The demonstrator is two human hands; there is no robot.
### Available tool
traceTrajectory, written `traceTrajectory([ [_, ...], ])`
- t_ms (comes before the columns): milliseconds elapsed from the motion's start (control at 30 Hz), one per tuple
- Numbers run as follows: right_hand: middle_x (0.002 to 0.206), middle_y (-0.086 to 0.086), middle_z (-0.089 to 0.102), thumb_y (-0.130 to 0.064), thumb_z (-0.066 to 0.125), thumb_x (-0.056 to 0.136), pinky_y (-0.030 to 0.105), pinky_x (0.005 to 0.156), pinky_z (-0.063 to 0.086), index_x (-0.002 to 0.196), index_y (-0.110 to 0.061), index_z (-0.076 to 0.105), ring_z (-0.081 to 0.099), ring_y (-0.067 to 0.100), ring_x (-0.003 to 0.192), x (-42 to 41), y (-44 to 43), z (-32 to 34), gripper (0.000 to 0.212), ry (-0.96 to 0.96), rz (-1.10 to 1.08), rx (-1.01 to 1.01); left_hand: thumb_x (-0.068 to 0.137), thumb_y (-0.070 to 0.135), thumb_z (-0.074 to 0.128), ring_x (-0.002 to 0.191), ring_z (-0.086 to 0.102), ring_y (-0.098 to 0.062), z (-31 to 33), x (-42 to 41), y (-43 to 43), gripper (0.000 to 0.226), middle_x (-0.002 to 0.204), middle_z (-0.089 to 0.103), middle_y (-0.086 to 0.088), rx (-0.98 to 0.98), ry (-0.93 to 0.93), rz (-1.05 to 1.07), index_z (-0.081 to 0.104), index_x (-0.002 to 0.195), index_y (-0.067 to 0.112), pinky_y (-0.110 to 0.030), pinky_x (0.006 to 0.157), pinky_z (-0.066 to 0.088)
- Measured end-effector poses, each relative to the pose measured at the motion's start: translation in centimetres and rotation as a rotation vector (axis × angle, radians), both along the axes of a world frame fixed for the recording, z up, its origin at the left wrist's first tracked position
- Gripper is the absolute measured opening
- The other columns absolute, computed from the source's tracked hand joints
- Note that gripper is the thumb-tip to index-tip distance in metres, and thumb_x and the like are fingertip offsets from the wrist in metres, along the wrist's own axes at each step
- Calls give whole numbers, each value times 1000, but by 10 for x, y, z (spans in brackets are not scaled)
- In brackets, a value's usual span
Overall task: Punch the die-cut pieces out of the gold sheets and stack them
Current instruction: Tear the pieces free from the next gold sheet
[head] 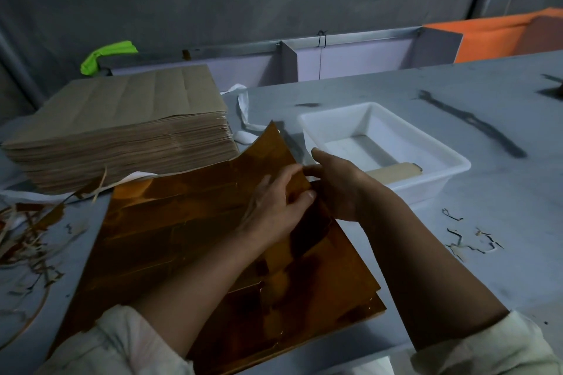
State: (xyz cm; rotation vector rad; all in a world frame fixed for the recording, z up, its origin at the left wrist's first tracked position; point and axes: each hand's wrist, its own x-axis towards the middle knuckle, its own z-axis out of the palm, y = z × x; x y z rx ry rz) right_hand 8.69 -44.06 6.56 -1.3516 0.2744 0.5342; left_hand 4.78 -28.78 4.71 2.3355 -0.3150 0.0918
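A stack of shiny gold sheets point(182, 231) lies on the grey table in front of me. The top sheet's far right corner is lifted and curls upward. My left hand point(274, 207) lies on top of that sheet near its right edge, thumb and fingers pinching the sheet. My right hand point(338, 186) grips the same edge from the right side, its fingers curled under the sheet. A tall stack of brown card pieces point(122, 128) stands at the back left.
A white plastic tray point(451, 167) sits to the right of my hands, with a flat tan piece point(393, 172) in it. Thin scrap strips point(27, 240) litter the table on the left, smaller scraps point(469, 240) on the right. A low partition runs along the table's back edge.
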Motion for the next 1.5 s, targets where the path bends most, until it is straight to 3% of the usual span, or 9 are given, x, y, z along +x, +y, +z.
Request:
traceTrajectory([
  [233,121,19,68,-63,25,100,46,99,50,135,-12,57,63,33,116,-7,-1,8,70,-56,108,128,97,56,42,78,55,-10,21,7,8,30,86,55,6,68,-158,-54,54,99,28,-24,58,39],
  [400,85,10,71,-64,33,98,40,69,57,113,-13,68,70,24,74,-12,2,5,63,-34,136,144,95,53,49,59,49,0,28,11,20,30,65,52,8,-41,-202,60,51,79,28,-23,54,33],
  [600,130,16,63,-76,36,89,52,93,54,138,-17,54,62,37,117,-19,13,6,79,-73,265,4,97,50,48,63,49,-9,30,19,36,41,69,53,2,-229,-132,160,54,78,14,-30,59,36],
  [800,131,14,62,-84,43,79,52,94,54,144,-20,47,64,36,114,-28,32,27,91,-174,371,-160,95,57,39,75,53,-8,37,19,45,43,75,56,8,-380,-100,174,56,72,25,-28,67,38],
  [933,118,11,68,-88,50,65,39,75,61,129,-22,58,70,32,100,-34,45,44,92,-279,431,-354,102,49,36,73,65,-6,40,17,45,47,73,69,7,-588,-11,87,68,88,18,-23,68,49],
  [1067,95,4,77,-53,62,90,34,64,61,112,-19,64,76,21,83,-30,47,53,41,-291,443,-426,104,43,32,73,68,-8,34,15,50,41,90,70,-3,-540,27,30,65,110,20,-21,65,50],
  [1200,86,10,75,-12,63,92,43,82,61,102,-10,65,73,26,80,-29,45,49,11,-237,427,-560,101,54,29,88,69,-18,25,13,67,48,98,69,-7,-554,151,139,60,120,23,-36,83,50],
  [1400,92,23,68,0,50,93,44,85,57,107,-1,60,69,37,80,-33,54,59,17,-292,335,-554,102,52,34,98,62,-20,12,17,110,49,108,64,-8,-460,257,319,58,123,15,-35,87,49],
  [1500,80,18,72,1,57,92,37,58,62,104,-1,61,71,27,58,-35,59,74,12,-268,259,-443,102,51,35,95,59,-13,7,16,125,48,111,62,-6,-425,225,356,58,123,14,-26,76,45],
])
